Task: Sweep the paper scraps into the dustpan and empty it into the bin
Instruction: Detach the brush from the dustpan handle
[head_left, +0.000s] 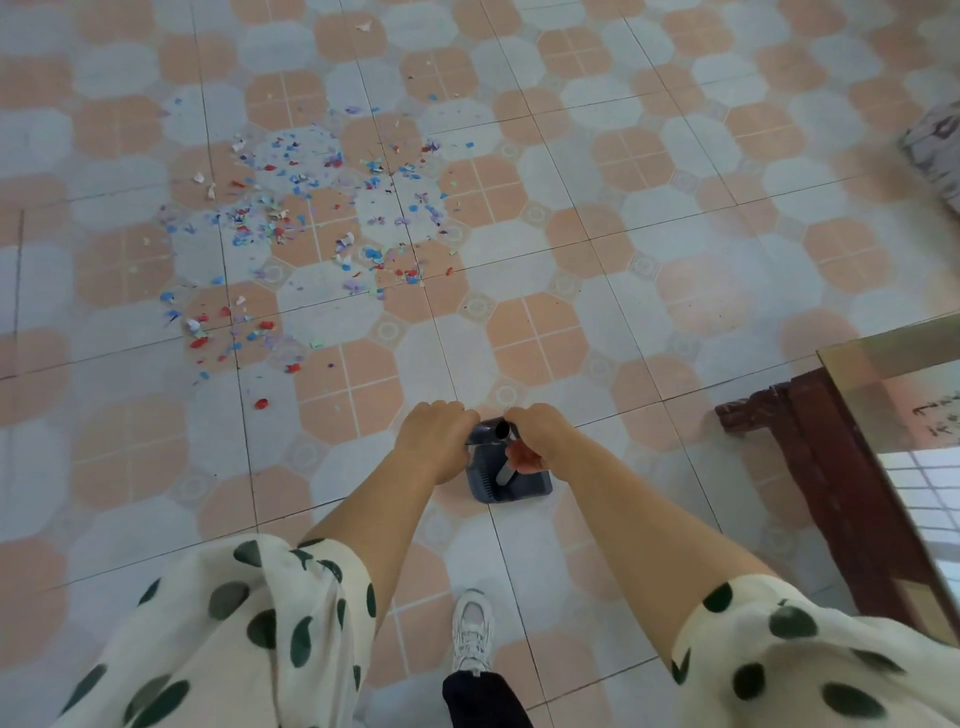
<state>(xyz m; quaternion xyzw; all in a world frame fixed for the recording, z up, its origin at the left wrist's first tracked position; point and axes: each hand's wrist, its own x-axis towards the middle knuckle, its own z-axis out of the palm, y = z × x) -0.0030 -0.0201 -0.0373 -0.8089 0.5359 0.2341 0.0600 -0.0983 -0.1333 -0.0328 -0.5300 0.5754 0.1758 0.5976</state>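
Setup step: both hands — left (435, 441), right (535, 439) — were closed on handles (501, 430) above the dustpan (511, 486); scraps (291, 218) lay unswept — separating the tools seemed next.

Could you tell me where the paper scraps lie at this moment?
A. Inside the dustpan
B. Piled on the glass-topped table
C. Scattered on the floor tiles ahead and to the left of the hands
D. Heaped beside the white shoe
C: the paper scraps are spread over the floor tiles, ahead and to the left of the left hand and right hand, while the dustpan beneath them looks empty.
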